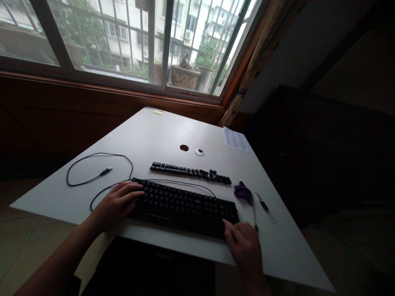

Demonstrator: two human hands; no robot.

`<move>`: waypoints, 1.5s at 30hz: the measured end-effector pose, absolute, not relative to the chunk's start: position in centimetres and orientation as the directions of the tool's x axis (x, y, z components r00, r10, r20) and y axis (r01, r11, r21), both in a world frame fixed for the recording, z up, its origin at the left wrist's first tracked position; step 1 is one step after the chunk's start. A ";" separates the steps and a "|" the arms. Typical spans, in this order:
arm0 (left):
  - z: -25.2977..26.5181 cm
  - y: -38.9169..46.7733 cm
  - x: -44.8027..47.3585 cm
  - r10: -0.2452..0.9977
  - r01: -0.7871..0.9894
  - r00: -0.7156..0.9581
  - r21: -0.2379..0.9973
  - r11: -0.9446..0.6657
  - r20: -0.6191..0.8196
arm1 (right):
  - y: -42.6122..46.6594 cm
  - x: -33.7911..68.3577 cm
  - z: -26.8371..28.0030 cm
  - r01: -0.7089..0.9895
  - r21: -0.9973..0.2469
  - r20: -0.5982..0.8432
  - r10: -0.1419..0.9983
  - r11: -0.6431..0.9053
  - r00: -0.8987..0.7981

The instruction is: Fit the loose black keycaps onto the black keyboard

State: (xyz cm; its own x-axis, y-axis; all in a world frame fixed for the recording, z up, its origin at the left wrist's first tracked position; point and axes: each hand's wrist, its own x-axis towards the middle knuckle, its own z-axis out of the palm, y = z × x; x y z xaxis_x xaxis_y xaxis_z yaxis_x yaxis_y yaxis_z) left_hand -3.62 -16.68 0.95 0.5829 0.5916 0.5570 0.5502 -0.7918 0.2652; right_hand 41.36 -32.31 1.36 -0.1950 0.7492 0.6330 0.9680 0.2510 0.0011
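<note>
A black computer keyboard lies near the front edge of the white table, some of its front part bare of keycaps. Over its left end, my left hand grips it, fingers on top of the keys. My right hand holds the front right corner, with index finger and thumb at the edge. Behind the keyboard, loose black keycaps are set out in a long row, some of them in a small group at the right. The keyboard's black cable loops to the left and ends in a USB plug.
Right of the keyboard are a crumpled purple cloth, a thin brush-like stick and a wire keycap puller. Farther back are a cable hole, its white cover, a printed sheet and a yellow note.
</note>
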 end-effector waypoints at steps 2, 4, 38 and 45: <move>0.9 -16.7 -3.6 0.593 0.549 0.580 0.269 -0.791 0.558 | -32.3 41.4 1.3 0.968 -0.005 0.632 0.751 0.249 -0.190; 0.9 -16.6 -3.6 0.590 0.550 0.582 0.265 -0.792 0.560 | -32.2 41.3 1.3 0.968 -0.005 0.633 0.750 0.251 -0.191; 0.5 -16.5 -3.8 0.598 0.559 0.579 0.263 -0.786 0.554 | -32.4 41.5 1.2 0.964 -0.033 0.626 0.757 0.263 -0.185; 0.6 -16.5 -3.7 0.597 0.560 0.582 0.260 -0.787 0.552 | -32.0 41.7 1.2 0.958 -0.068 0.624 0.761 0.280 -0.178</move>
